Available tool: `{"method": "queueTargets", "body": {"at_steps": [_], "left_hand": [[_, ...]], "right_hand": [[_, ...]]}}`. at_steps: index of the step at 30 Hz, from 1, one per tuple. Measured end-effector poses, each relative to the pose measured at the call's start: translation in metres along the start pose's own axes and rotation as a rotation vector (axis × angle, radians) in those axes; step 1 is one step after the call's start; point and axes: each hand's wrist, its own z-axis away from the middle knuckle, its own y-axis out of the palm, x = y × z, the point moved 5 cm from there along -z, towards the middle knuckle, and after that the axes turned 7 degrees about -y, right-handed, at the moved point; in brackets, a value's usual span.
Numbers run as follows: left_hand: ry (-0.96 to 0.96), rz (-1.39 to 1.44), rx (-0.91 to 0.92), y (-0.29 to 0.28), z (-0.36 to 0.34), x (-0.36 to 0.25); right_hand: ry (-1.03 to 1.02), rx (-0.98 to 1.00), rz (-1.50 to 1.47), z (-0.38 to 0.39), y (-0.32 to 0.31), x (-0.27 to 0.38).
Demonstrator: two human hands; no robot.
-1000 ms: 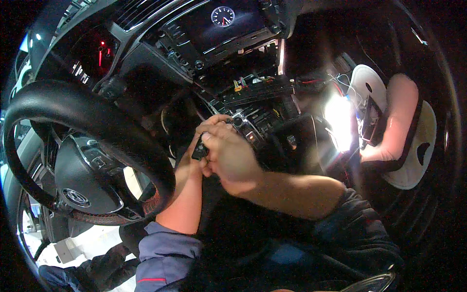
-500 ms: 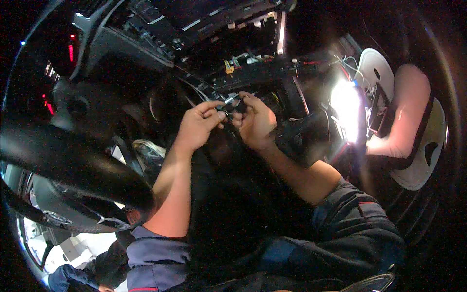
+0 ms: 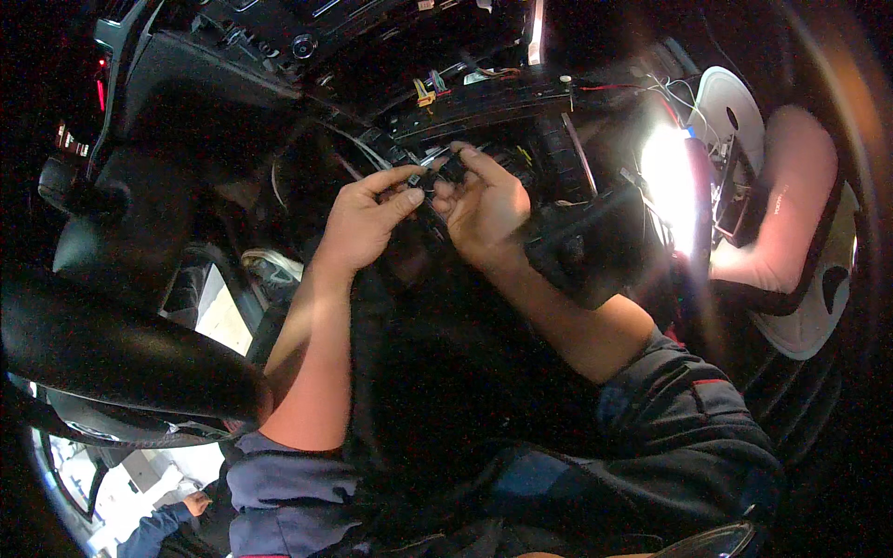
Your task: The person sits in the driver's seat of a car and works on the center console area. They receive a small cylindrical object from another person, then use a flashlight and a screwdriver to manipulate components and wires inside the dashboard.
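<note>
My left hand (image 3: 363,219) pinches a small dark plug connector (image 3: 415,179) with a pale end between thumb and forefinger. Close beside it, my right hand (image 3: 488,200) has its fingers curled around a dark connector piece (image 3: 453,167), palm partly turned up. The two pieces appear slightly apart; thin wires around them are too dark to trace. Both hands are held in front of the opened dashboard (image 3: 465,116), where a yellow plug (image 3: 425,93) hangs among coloured wires.
A black steering wheel (image 3: 139,325) stands at the left, beside my left forearm. To the right a glaring work lamp (image 3: 668,191) shines near loose wires and pale rounded panels (image 3: 730,112). A shoe (image 3: 272,267) shows below. Another person's hand (image 3: 197,503) appears at lower left.
The view has shifted, and both hands appear slightly higher and further left. The connector in my left hand now shows more plainly, a little apart from the right hand's piece.
</note>
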Motion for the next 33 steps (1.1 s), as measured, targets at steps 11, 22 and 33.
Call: {"method": "queueTargets", "body": {"at_steps": [11, 22, 33], "left_hand": [[-0.011, 0.053, -0.011, 0.0, -0.001, 0.003], [-0.071, -0.054, 0.004, 0.014, 0.002, -0.013], [-0.1, 0.368, 0.01, 0.004, -0.003, 0.001]], "right_hand": [[-0.328, 0.057, 0.544, -0.001, 0.004, 0.013], [-0.469, 0.183, 0.877, 0.012, 0.019, 0.018], [-0.732, 0.357, 1.135, 0.016, 0.022, 0.02]]}}
